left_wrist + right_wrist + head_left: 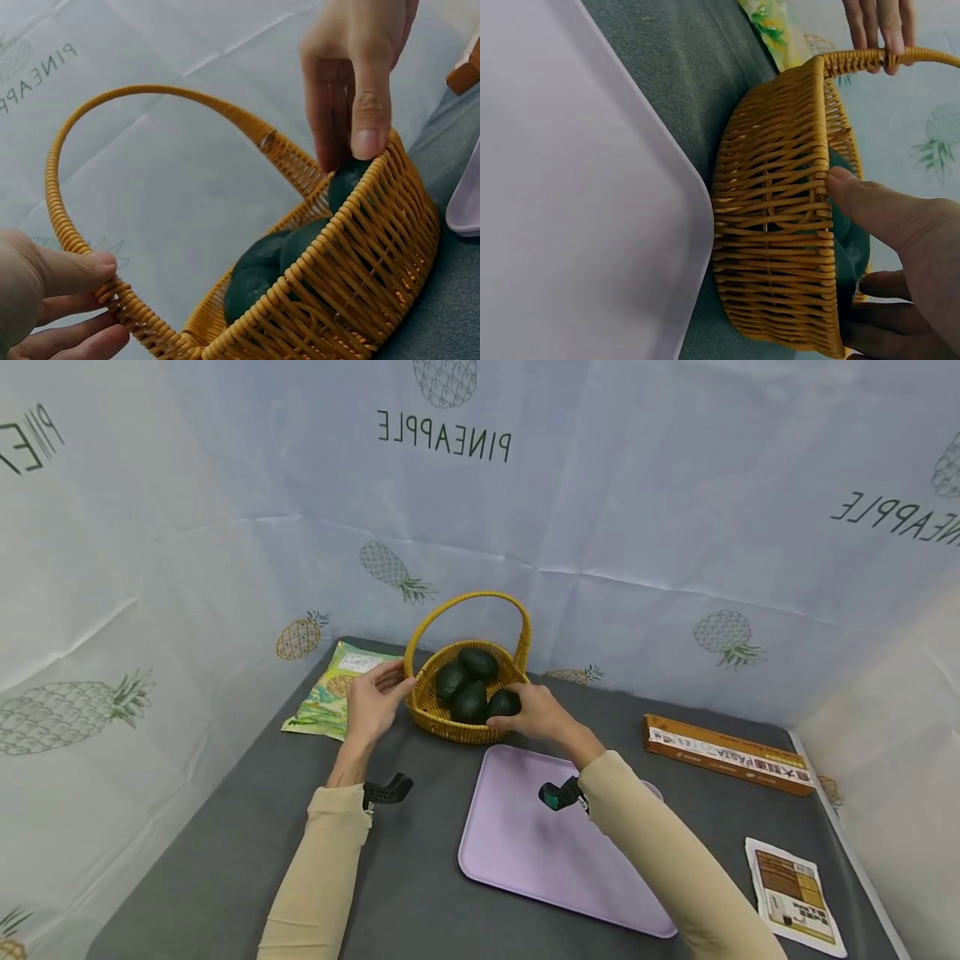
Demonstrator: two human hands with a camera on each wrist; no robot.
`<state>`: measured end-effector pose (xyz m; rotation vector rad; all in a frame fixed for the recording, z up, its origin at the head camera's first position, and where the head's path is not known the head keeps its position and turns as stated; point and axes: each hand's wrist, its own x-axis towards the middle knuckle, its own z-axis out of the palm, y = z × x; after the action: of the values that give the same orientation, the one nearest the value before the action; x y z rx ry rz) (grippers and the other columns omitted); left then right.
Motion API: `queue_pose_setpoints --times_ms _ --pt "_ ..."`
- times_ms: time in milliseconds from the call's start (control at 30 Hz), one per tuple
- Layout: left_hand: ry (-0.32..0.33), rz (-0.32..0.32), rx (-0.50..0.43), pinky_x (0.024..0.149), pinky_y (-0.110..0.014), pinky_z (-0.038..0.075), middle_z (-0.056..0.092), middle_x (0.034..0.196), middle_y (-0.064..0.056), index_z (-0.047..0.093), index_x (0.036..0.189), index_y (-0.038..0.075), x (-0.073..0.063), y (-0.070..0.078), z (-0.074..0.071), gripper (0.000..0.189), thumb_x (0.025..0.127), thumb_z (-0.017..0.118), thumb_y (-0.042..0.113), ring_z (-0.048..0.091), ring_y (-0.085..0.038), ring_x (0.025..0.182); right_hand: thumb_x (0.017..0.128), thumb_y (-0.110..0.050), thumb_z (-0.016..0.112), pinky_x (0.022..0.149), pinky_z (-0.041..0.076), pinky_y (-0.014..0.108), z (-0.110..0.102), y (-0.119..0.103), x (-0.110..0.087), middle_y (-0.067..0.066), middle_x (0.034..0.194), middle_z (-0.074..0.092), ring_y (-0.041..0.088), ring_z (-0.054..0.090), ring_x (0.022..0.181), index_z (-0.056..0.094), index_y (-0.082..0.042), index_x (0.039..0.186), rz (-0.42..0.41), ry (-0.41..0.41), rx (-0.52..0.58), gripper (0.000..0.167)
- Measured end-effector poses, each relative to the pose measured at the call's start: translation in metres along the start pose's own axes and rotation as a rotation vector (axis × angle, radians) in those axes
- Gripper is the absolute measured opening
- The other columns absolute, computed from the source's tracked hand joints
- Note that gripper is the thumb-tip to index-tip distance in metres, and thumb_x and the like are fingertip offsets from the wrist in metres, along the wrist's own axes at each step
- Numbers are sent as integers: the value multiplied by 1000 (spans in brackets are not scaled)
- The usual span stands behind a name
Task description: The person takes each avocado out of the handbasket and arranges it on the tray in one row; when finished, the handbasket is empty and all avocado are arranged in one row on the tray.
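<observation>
A yellow wicker basket with a tall arched handle stands at the back of the table, and several dark green avocados lie in it. My left hand pinches the foot of the handle on the left side, thumb on one face and fingers on the other. Over the right rim reaches my right hand, its thumb and fingers around the avocado nearest that side. This avocado sits low in the basket, partly covered by the hand in the head view. The right wrist view shows the thumb at the rim.
A lilac tray lies just in front of the basket, its corner against the wicker. Behind my left hand is a green-yellow bag. On the right are a long orange-brown pasta box and a brown-and-white packet. Pineapple-print cloth surrounds the table.
</observation>
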<state>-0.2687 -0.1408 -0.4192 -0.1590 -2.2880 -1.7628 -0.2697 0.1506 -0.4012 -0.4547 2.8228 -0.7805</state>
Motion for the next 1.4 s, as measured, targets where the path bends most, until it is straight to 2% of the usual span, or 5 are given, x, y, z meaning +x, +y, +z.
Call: queue_pose_setpoints --times_ms 467,733,1000,1167,1400 --pt "-13 -9 4 107 -41 58 68 136 -20 66 140 4 1 -1 -2 45 99 75 18 66 -34 126 94 -36 81 115 49 56 1 -4 21 22 152 55 42 46 144 46 3 155 72 -48 -47 80" --pt "-11 -7 -1 107 -42 58 70 134 -20 67 139 3 1 -3 -1 44 98 77 17 67 -33 124 88 -36 87 97 57 48 3 -8 28 13 122 68 34 56 120 67 -3 133 111 -63 -87 59" --pt "-6 -9 -5 106 -42 59 70 134 -19 67 139 5 2 -7 1 45 98 77 19 67 -33 124 87 -39 88 95 57 47 1 -9 34 14 121 62 32 55 118 65 -4 127 165 -92 -130 59" --pt "-3 -7 -8 106 -42 59 69 135 -20 67 140 5 3 -8 0 45 98 76 19 67 -33 125 83 -42 90 99 60 48 3 -1 33 15 127 68 34 61 121 65 -4 137 94 -33 -107 70" --pt "-2 10 -1 105 -41 59 70 133 -20 67 138 4 3 -7 -2 44 98 77 18 68 -34 123 79 -49 91 111 53 55 -7 4 23 21 152 54 40 49 142 50 -4 154 79 36 -3 97"
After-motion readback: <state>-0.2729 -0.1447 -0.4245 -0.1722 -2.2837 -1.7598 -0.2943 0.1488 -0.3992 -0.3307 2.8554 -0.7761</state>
